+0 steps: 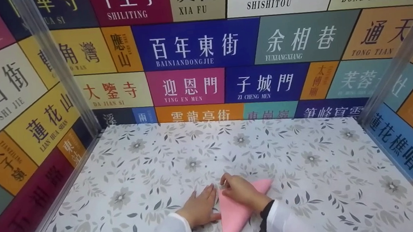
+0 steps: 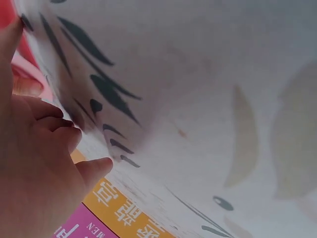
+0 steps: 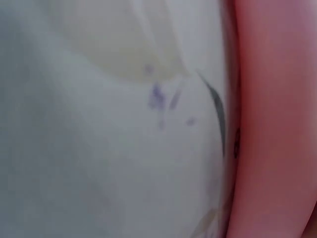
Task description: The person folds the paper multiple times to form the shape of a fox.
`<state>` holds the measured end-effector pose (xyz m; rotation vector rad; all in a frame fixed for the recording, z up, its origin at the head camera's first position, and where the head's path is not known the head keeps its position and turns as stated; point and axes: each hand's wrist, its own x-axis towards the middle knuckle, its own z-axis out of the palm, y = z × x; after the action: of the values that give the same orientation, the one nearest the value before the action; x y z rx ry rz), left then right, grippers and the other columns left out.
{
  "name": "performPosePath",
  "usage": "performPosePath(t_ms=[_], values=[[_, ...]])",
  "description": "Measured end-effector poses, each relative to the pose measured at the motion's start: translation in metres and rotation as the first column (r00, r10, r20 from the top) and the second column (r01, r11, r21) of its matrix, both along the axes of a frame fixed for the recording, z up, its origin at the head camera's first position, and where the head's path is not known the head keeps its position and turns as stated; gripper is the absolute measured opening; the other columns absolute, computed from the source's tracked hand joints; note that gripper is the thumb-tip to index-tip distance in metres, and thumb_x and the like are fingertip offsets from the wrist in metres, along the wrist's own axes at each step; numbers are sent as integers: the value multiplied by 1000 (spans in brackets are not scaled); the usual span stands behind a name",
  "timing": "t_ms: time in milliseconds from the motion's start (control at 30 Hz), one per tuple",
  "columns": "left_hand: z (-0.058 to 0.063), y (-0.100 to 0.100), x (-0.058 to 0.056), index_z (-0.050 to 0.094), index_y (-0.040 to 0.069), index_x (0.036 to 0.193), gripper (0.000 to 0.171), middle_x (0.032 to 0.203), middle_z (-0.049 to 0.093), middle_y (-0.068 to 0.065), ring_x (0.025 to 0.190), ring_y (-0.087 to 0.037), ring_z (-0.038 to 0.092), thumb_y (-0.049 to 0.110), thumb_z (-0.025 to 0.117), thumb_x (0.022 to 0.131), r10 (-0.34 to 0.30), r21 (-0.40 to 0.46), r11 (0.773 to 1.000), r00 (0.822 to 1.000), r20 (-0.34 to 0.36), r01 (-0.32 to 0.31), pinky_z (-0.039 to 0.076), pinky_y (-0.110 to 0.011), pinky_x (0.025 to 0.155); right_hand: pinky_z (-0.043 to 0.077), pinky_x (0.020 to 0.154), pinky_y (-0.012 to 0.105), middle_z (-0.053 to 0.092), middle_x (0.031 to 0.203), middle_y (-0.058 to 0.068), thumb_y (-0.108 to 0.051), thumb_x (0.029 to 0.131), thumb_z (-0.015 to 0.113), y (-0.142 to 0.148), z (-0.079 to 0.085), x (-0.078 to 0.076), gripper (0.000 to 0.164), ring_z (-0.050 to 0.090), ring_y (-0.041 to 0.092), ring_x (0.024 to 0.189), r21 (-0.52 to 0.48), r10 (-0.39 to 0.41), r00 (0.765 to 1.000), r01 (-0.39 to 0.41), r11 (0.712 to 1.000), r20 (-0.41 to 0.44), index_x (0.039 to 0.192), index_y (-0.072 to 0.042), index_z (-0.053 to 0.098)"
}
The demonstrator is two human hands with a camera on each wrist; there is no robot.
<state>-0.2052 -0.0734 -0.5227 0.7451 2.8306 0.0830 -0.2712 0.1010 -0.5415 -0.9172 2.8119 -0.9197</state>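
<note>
A sheet of pink paper [image 1: 233, 212], folded into a triangle, lies on the patterned tabletop, its straight left edge running toward the front. My left hand [image 1: 199, 208] rests on the table just left of that edge, fingers stretched forward and thumb tip right at the paper. Over the paper's far left corner is my right hand [image 1: 242, 192], its fingers bent, and I cannot tell whether they pinch the corner. In the left wrist view, the left hand [image 2: 47, 153] has its fingers spread beside the pink. The right wrist view shows the pink paper [image 3: 277, 119] close up along its right side.
The white tabletop [image 1: 151, 165] carries a grey flower and leaf print. Upright panels with colourful signs [image 1: 200, 45] enclose it at the back, left and right. Clear corner strips [image 1: 64, 68] join the panels. A black band [image 1: 266, 221] circles the right wrist.
</note>
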Motion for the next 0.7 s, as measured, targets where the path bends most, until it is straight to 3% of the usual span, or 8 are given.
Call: performPosePath(t_ms=[100, 233, 433, 567, 700], values=[[6, 1, 3, 29, 7, 139, 64, 146, 24, -7, 133, -18, 23, 47, 40, 90, -14, 40, 999, 999, 42, 12, 27, -51, 102, 48, 65, 30, 61, 77, 3, -10, 76, 65, -1, 0, 0, 20, 58, 17, 72, 10, 2, 1000, -1, 1000, -22, 92, -10, 53], [11, 5, 7, 33, 12, 138, 52, 144, 27, -5, 132, -17, 26, 31, 44, 90, -92, 29, 996, 993, 79, 90, 29, -50, 101, 48, 63, 30, 61, 75, 2, -13, 77, 67, -2, 0, 1, 19, 58, 17, 70, 25, 3, 998, -1, 1000, -55, 89, -10, 53], [11, 7, 10, 32, 15, 138, 64, 145, 26, -2, 132, -15, 25, 18, 58, 80, -100, -31, 994, 991, 84, 103, 30, -49, 101, 47, 62, 28, 58, 73, 0, -14, 77, 67, -4, 2, 2, 17, 55, 15, 67, 65, 6, 996, -1, 998, -90, 87, -10, 54], [9, 7, 11, 31, 15, 139, 75, 146, 24, -1, 132, -15, 25, 17, 66, 72, -117, -67, 990, 991, 63, 121, 32, -49, 99, 47, 64, 30, 56, 77, 0, -15, 77, 66, -3, 5, 6, 17, 54, 16, 70, 136, 15, 979, 13, 991, -202, 89, -9, 55], [8, 6, 10, 31, 15, 139, 73, 146, 24, -1, 132, -15, 26, 19, 65, 74, -124, -47, 991, 990, 62, 127, 32, -49, 99, 46, 76, 35, 58, 89, 4, -22, 81, 62, 3, 18, 16, 22, 56, 21, 84, 181, 7, 958, 48, 982, -287, 98, -9, 56]])
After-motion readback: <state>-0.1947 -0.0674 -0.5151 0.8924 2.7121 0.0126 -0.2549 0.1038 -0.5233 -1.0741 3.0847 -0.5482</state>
